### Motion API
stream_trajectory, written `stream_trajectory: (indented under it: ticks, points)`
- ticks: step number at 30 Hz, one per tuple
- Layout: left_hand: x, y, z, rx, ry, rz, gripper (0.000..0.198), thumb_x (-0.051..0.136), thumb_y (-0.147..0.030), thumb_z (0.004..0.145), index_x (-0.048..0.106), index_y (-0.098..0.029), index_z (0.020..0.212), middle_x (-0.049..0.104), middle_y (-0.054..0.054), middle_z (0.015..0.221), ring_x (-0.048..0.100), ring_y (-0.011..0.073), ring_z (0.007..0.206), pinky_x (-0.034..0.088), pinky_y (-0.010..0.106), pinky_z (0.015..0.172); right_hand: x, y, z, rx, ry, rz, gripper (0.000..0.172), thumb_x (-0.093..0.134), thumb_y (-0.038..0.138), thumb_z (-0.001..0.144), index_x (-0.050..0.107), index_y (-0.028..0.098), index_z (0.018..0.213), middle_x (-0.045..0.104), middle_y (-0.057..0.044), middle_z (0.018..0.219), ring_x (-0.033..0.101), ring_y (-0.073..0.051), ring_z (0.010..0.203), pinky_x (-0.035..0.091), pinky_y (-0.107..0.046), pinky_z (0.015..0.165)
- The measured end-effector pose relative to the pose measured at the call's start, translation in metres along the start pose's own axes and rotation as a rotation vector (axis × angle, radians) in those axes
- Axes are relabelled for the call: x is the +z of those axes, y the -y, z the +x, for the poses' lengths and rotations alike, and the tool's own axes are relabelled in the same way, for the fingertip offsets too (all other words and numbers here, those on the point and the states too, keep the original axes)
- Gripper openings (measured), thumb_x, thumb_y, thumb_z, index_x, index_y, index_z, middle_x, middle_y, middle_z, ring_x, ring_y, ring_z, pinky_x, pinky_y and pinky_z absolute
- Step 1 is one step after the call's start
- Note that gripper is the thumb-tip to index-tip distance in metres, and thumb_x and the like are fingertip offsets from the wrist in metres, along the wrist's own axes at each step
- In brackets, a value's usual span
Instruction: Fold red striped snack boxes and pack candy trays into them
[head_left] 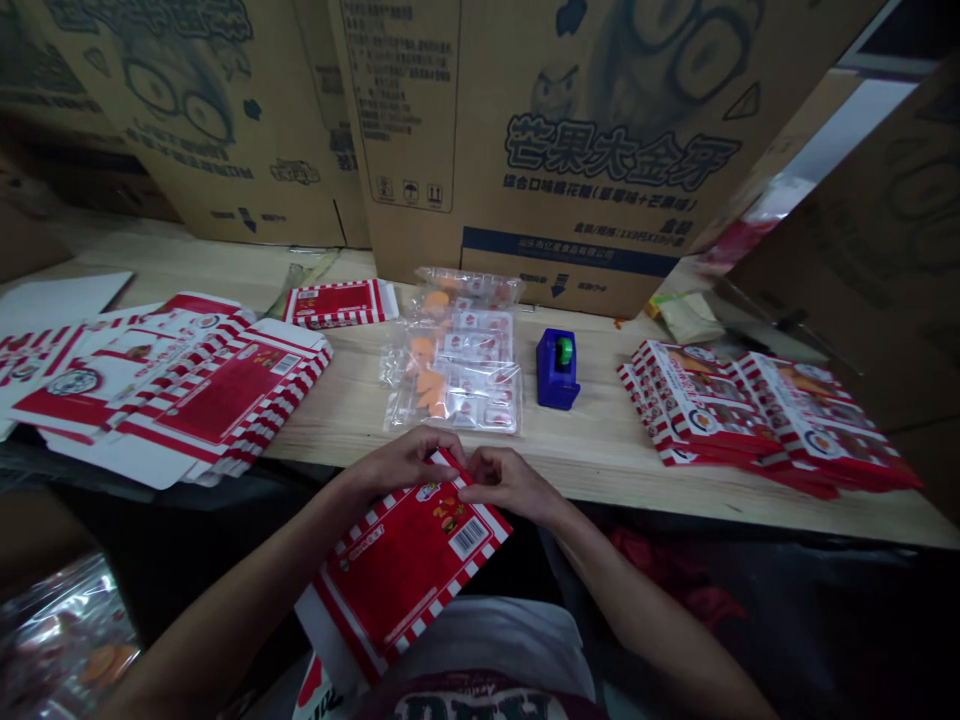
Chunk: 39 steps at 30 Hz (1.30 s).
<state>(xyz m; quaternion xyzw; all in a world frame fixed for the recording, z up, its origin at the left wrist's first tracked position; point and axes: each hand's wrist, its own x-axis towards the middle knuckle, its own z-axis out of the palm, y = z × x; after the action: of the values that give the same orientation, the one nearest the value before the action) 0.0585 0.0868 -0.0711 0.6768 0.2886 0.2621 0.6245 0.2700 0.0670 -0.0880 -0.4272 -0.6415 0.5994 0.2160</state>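
Note:
A flat red and white striped candy box with a barcode slants over my lap, just off the table's front edge. My left hand pinches its upper edge near the top corner. Close beside it, my right hand has thumb and fingers closed on the same box at the upper right. The white end flap at its lower left sticks out open. Beyond my hands lie several clear plastic packets with orange and white pieces inside, overlapping in a column.
A blue tape dispenser stands right of the packets. Flat printed boxes are piled at the left, and one folded box lies behind. Stacked window boxes sit at the right. Large cardboard cartons line the back of the wooden table.

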Motion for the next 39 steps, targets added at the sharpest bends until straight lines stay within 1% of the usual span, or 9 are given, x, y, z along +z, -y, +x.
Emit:
stream_trajectory:
  ticks: [3, 8, 11, 16, 21, 26, 31, 35, 39]
  points:
    - [0.002, -0.008, -0.008, 0.065, 0.025, -0.016, 0.025, 0.068, -0.037, 0.078, 0.071, -0.013, 0.084, 0.068, 0.007, 0.083, 0.061, 0.0174, 0.077, 0.047, 0.027, 0.075, 0.007, -0.003, -0.003, 0.104, 0.212, 0.361, 0.044, 0.079, 0.053, 0.058, 0.058, 0.017, 0.072, 0.058, 0.002, 0.068, 0.054, -0.012, 0.061, 0.043, -0.025, 0.062]
    - [-0.007, -0.012, -0.035, 0.072, -0.042, -0.047, 0.023, 0.070, -0.036, 0.077, 0.073, -0.015, 0.084, 0.068, 0.009, 0.086, 0.062, 0.0200, 0.081, 0.048, 0.029, 0.078, 0.019, -0.003, 0.006, 0.116, 0.262, 0.459, 0.051, 0.072, 0.063, 0.062, 0.063, 0.016, 0.080, 0.062, -0.002, 0.072, 0.060, -0.017, 0.065, 0.048, -0.032, 0.068]
    - [-0.023, -0.005, -0.067, 0.009, -0.384, -0.136, 0.019, 0.076, -0.030, 0.069, 0.072, -0.015, 0.079, 0.067, 0.006, 0.085, 0.063, 0.0188, 0.080, 0.050, 0.026, 0.072, 0.008, 0.011, 0.041, -0.048, 0.084, 0.193, 0.031, 0.073, 0.045, 0.071, 0.063, 0.016, 0.072, 0.061, -0.001, 0.068, 0.057, -0.015, 0.064, 0.045, -0.028, 0.067]
    - [-0.045, 0.011, -0.118, -0.143, -1.121, -0.481, 0.033, 0.083, -0.024, 0.055, 0.068, -0.018, 0.084, 0.070, 0.002, 0.073, 0.065, 0.0169, 0.058, 0.053, 0.027, 0.055, -0.025, 0.043, 0.126, -0.342, -0.367, -0.885, 0.018, 0.056, 0.023, 0.086, 0.067, 0.015, 0.098, 0.065, -0.011, 0.106, 0.055, -0.022, 0.103, 0.041, -0.033, 0.090]
    - [-0.043, 0.028, -0.135, -0.149, -1.434, -0.677, 0.032, 0.078, -0.012, 0.053, 0.066, -0.016, 0.082, 0.071, 0.001, 0.070, 0.066, 0.0168, 0.058, 0.056, 0.027, 0.055, -0.037, 0.051, 0.176, -0.160, -0.336, -1.137, 0.016, 0.052, 0.013, 0.082, 0.068, 0.012, 0.083, 0.068, -0.014, 0.096, 0.060, -0.024, 0.092, 0.041, -0.030, 0.077]
    - [-0.032, 0.051, -0.118, -0.044, -1.659, -0.772, 0.021, 0.072, -0.009, 0.058, 0.065, -0.014, 0.077, 0.068, -0.001, 0.069, 0.064, 0.0124, 0.062, 0.055, 0.023, 0.061, -0.049, 0.052, 0.151, -0.175, -0.345, -1.176, 0.017, 0.048, 0.009, 0.082, 0.063, 0.013, 0.090, 0.069, -0.010, 0.085, 0.061, -0.019, 0.077, 0.036, -0.026, 0.065]
    - [-0.005, 0.071, -0.088, 0.031, -1.674, -0.630, 0.028, 0.071, -0.024, 0.066, 0.061, -0.017, 0.092, 0.066, 0.002, 0.088, 0.065, 0.0170, 0.082, 0.054, 0.035, 0.083, -0.086, 0.054, 0.073, -0.207, -0.623, -1.165, 0.018, 0.037, 0.018, 0.090, 0.055, 0.016, 0.093, 0.065, -0.009, 0.086, 0.058, -0.020, 0.073, 0.033, -0.027, 0.061]
    - [0.017, 0.073, -0.086, -0.142, -1.557, 0.207, 0.062, 0.073, -0.042, 0.068, 0.050, -0.020, 0.122, 0.048, 0.013, 0.131, 0.047, 0.0329, 0.125, 0.039, 0.053, 0.104, -0.112, 0.046, 0.022, -0.237, -0.836, -1.041, 0.017, 0.038, 0.025, 0.090, 0.053, 0.019, 0.084, 0.060, -0.003, 0.070, 0.054, -0.017, 0.061, 0.033, -0.026, 0.058]
    - [0.002, 0.059, -0.082, -0.122, -0.972, 0.994, 0.099, 0.078, -0.052, 0.058, 0.033, -0.016, 0.140, 0.025, 0.023, 0.151, 0.015, 0.0435, 0.142, 0.019, 0.064, 0.111, -0.116, 0.030, 0.011, -0.162, -0.774, -1.013, 0.017, 0.041, 0.023, 0.088, 0.057, 0.019, 0.089, 0.062, -0.003, 0.069, 0.056, -0.017, 0.059, 0.035, -0.025, 0.057]
